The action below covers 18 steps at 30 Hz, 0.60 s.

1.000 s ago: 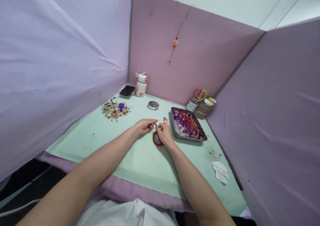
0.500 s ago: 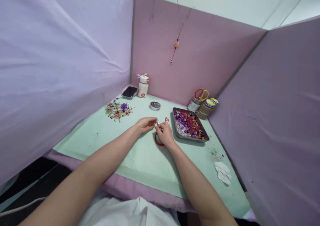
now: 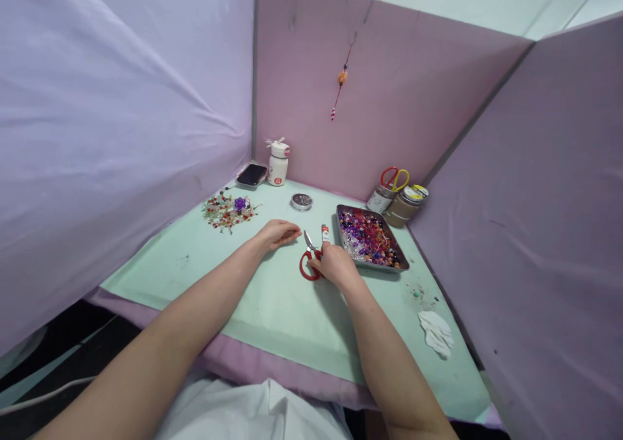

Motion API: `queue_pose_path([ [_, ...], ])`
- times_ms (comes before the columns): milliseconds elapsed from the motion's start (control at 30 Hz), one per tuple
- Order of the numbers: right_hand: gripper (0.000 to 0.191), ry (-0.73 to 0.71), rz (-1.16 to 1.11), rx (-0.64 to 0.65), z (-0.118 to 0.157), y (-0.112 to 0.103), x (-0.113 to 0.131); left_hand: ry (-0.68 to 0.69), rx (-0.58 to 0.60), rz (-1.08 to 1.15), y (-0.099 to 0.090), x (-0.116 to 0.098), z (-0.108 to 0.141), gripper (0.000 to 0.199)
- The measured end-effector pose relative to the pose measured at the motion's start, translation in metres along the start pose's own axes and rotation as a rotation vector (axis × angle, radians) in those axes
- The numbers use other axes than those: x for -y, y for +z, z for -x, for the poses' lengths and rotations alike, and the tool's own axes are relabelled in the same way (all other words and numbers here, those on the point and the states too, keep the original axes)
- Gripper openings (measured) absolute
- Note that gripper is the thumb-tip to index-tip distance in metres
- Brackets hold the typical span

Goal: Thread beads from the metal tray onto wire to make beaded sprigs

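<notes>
Red-handled scissors [image 3: 305,268] lie on the pale green table cover, blades pointing away from me. My right hand [image 3: 335,262] is at their right handle, fingers curled around it. A small red and white tube-like item [image 3: 325,233] lies just beyond those fingers. Left of the blade tips, my left hand [image 3: 279,234] is closed in a pinch; what it holds is too small to name. A metal tray [image 3: 374,269] of mixed beads sits right of my right hand.
A round tin [image 3: 302,202], white bottle [image 3: 278,163] and phone [image 3: 252,174] stand or lie farther back. Beaded pieces [image 3: 228,213] are heaped at left. Two jars [image 3: 403,207] [image 3: 379,201] stand behind the tray; white gloves [image 3: 436,333] lie at right. A beaded string [image 3: 342,78] hangs above.
My right hand has moved right and slightly back toward me, away from my left hand, uncovering the scissor blades. My left hand has shifted slightly left. The view has tilted a little.
</notes>
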State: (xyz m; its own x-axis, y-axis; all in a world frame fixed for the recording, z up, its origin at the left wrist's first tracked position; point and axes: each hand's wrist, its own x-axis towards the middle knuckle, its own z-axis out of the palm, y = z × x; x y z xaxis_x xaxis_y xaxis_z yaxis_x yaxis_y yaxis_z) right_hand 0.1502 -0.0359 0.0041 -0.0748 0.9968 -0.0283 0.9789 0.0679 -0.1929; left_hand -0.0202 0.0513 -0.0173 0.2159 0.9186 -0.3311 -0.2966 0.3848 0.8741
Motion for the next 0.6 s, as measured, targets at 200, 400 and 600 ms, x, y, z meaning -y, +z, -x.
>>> queue_pose_path([
  [200, 0.025, 0.020, -0.060, -0.027, 0.002, 0.004, 0.009, 0.056, -0.007, -0.092, -0.003, 0.000, 0.001, 0.005],
  [400, 0.021, 0.000, -0.242, -0.056, -0.001, 0.006, 0.000, 0.101, -0.043, -0.138, -0.009, -0.006, 0.002, 0.008],
  [600, 0.027, 0.127, -0.825, 0.011, -0.015, 0.005, -0.005, 0.117, -0.052, -0.138, -0.015, -0.013, 0.002, 0.010],
])
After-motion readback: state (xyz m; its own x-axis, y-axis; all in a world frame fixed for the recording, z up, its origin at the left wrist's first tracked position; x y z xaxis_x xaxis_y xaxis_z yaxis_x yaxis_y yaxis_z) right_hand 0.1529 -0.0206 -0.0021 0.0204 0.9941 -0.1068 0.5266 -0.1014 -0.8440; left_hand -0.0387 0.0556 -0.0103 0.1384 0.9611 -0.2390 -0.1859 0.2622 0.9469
